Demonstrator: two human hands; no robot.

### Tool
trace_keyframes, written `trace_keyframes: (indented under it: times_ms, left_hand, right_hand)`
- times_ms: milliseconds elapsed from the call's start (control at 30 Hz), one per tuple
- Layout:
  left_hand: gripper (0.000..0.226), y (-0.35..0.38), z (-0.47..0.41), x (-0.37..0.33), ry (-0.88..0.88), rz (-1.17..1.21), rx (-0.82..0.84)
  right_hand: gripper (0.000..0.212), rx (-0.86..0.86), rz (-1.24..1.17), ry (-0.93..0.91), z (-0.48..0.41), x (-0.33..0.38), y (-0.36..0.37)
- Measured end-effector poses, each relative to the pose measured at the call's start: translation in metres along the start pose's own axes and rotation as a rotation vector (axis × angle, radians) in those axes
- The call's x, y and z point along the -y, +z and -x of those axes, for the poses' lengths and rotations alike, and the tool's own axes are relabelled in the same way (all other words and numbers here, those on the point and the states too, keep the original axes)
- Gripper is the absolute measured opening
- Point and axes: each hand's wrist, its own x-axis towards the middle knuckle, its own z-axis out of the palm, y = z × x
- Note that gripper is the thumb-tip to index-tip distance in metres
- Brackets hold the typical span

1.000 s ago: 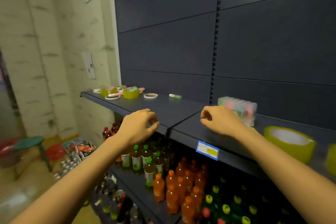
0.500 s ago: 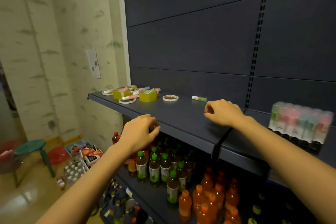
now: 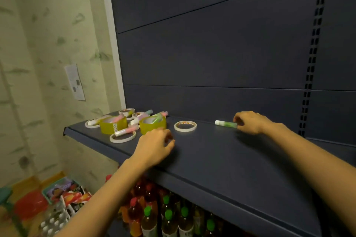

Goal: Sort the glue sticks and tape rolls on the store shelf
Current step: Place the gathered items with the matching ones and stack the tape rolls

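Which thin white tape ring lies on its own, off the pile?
The ring lying flat between the left hand and right hand; the others sit among the yellow rolls and glue sticks at the shelf's left end.

A: What is covered on the shelf (image 3: 221, 161)?
B: The right end of the green glue stick (image 3: 225, 123) is covered by the curled fingers (image 3: 238, 119) of the right hand (image 3: 250, 122); its label print is too small to be read
A: And the left hand (image 3: 154, 145)?
B: Its fingertips are smeared by blur, and its palm is turned away. Both forearms are cut off by the lower edge
A: What else is lost?
B: The shelf is cut by the right edge. The bottles (image 3: 167, 215) beneath are partly hidden by it and cropped at the bottom. The wall notice (image 3: 75, 82) cannot be read, and the floor baskets (image 3: 63, 196) are blurred, their contents not made out
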Motion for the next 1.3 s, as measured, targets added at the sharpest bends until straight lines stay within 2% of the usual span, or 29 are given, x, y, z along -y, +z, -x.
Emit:
trace_keyframes:
  times_ms: [200, 333, 467, 533, 733, 933, 1000, 1100, 1167, 1300]
  left_hand:
    - [0.028, 0.018, -0.052, 0.038, -0.026, 0.035, 0.064]
    - [0.029, 0.036, -0.075, 0.048, -0.004, 0.056, 0.144]
    - [0.030, 0.051, -0.102, 0.052, -0.001, 0.060, 0.159]
    - [0.033, 0.059, -0.115, 0.051, 0.000, 0.041, 0.186]
    - [0.043, 0.082, -0.153, 0.040, 0.009, -0.116, 0.274]
    - [0.029, 0.092, -0.178, 0.037, 0.012, -0.133, 0.419]
    - [0.028, 0.090, -0.183, 0.036, 0.038, -0.089, 0.454]
    - [0.008, 0.086, -0.189, 0.033, 0.089, 0.102, 0.547]
    - [0.020, 0.082, -0.188, 0.025, 0.140, 0.200, 0.582]
    - [0.027, 0.072, -0.176, -0.006, 0.324, 0.236, 0.552]
  right_hand:
    - [0.034, -0.004, 0.108, 0.120, -0.058, -0.006, 0.036]
    - [0.031, -0.021, 0.155, 0.125, -0.074, -0.008, 0.044]
    - [0.032, 0.059, 0.193, 0.134, -0.078, -0.001, 0.045]
    - [0.032, 0.012, 0.174, 0.126, -0.074, 0.005, 0.040]
    - [0.024, -0.252, -0.031, 0.165, -0.037, 0.026, 0.022]
    - [0.025, -0.395, -0.051, 0.258, 0.013, 0.043, 0.008]
    - [0.024, -0.406, -0.052, 0.309, 0.032, 0.045, 0.007]
    - [0.024, -0.418, -0.056, 0.387, 0.059, 0.046, 0.010]
    - [0.024, -0.427, -0.051, 0.440, 0.079, 0.045, 0.013]
    - [0.022, -0.475, -0.046, 0.531, 0.123, 0.039, 0.013]
